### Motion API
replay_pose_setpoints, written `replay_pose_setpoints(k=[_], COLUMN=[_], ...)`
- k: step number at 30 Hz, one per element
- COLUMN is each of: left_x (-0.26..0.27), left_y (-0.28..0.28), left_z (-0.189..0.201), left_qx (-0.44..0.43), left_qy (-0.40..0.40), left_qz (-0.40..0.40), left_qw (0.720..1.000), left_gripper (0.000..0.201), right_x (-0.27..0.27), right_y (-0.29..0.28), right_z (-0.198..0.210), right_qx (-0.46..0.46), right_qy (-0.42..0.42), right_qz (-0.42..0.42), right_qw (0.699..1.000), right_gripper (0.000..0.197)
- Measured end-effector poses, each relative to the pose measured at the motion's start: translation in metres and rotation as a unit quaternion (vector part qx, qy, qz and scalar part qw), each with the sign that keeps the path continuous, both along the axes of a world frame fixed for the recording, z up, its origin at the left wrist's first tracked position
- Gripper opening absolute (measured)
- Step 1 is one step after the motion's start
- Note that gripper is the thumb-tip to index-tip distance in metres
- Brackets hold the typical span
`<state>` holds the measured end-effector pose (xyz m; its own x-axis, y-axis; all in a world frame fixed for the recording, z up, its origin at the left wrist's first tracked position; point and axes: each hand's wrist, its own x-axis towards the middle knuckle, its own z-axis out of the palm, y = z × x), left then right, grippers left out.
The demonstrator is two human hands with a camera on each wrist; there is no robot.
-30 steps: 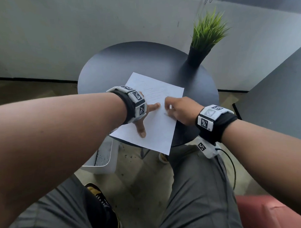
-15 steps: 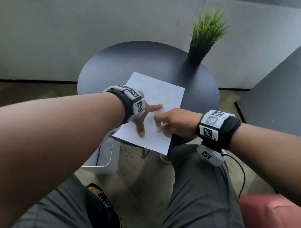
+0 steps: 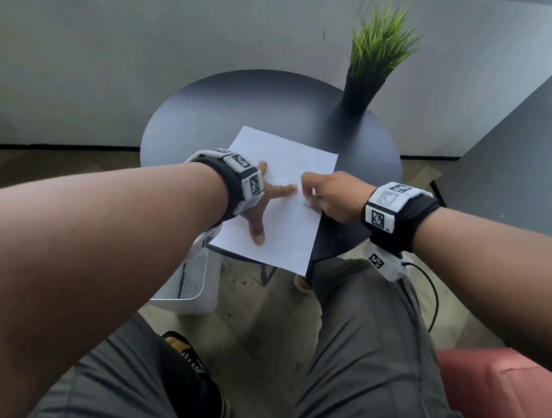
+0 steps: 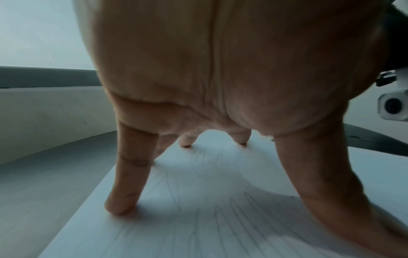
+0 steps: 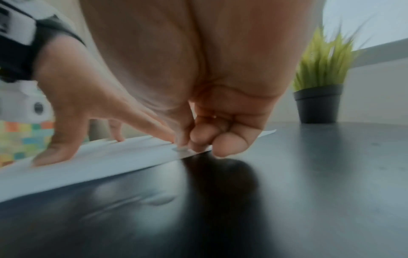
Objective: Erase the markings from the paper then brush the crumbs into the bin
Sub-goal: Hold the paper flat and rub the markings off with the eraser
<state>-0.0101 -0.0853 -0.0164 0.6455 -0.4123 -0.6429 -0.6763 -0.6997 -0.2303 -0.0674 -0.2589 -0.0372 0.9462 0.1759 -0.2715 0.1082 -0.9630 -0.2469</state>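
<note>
Lying flat on the round dark tabletop (image 3: 202, 117), near edge overhanging, the paper (image 3: 288, 227) bears faint pencil markings (image 4: 220, 214). The left hand (image 3: 262, 206) presses it with fingers spread straight. The right hand (image 3: 330, 197), fingers curled, pinches a small eraser (image 5: 182, 149) against the sheet's right edge. No legible writing.

Both hands (image 3: 262, 206) on paper (image 3: 288, 239)

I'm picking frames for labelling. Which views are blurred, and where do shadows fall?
Head view: mostly sharp, right hand slightly smeared. Left wrist view: left hand sharp enough, its shadow on the paper over faint pencil lines. Right wrist view: motion-blurred throughout, plant soft, dark hand shadow on the glossy table.
</note>
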Motion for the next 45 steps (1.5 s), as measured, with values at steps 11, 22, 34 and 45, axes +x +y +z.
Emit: replay_pose_setpoints(k=[11, 22, 34, 45], left_x=[0.000, 0.004, 0.006, -0.004], left_y=[0.000, 0.001, 0.019, 0.023], left_z=[-0.002, -0.005, -0.010, -0.023], left_qx=[-0.007, -0.014, -0.027, -0.086], left_qy=[0.008, 0.007, -0.024, -0.026], left_qz=[-0.003, 0.002, 0.033, -0.026], left_qw=[1.000, 1.000, 0.999, 0.996], left_gripper=[0.130, 0.132, 0.123, 0.123], right_x=[-0.006, -0.015, 0.018, -0.006], right_y=[0.027, 0.046, -0.001, 0.023], right_z=[-0.004, -0.004, -0.012, -0.004], right_qx=[-0.031, 0.009, -0.001, -0.006], right_qy=[0.001, 0.041, 0.004, 0.035], right_qz=[0.029, 0.084, -0.133, -0.047], right_qw=[0.999, 0.996, 0.991, 0.998], right_gripper=[0.016, 0.013, 0.011, 0.012])
